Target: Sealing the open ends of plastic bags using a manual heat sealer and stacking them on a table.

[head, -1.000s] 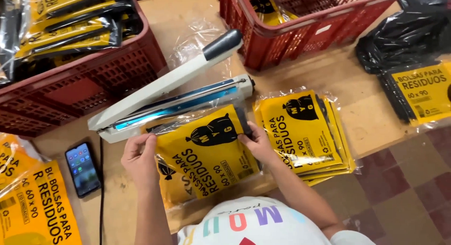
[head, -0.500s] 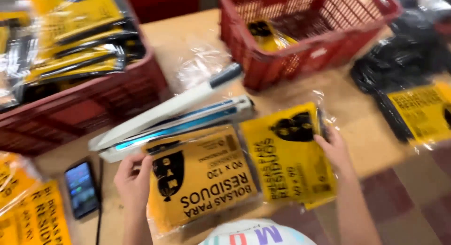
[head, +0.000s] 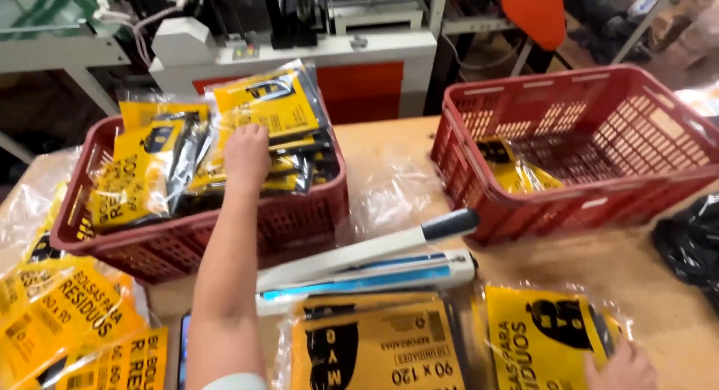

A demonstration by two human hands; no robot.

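Note:
My left hand [head: 246,155] reaches up into the left red basket [head: 299,218] and rests on the stacked yellow bag packets [head: 262,105] inside it; whether its fingers grip a packet I cannot tell. My right hand [head: 620,367] lies at the bottom right edge on a yellow and black packet [head: 541,337]. Another yellow packet [head: 378,345] sits on the table just below the white impulse sealer [head: 367,269], whose arm with a black handle is raised.
A second red basket [head: 622,188] at the right holds a few yellow packets. More yellow packets [head: 67,315] lie at the left. Black bags [head: 693,244] sit at the right edge. Clear plastic sleeves [head: 389,188] lie between the baskets. Machinery stands behind the table.
My view has tilted up. My left hand left the packet by the sealer and reached up into the left basket. My right hand stays on the right packet.

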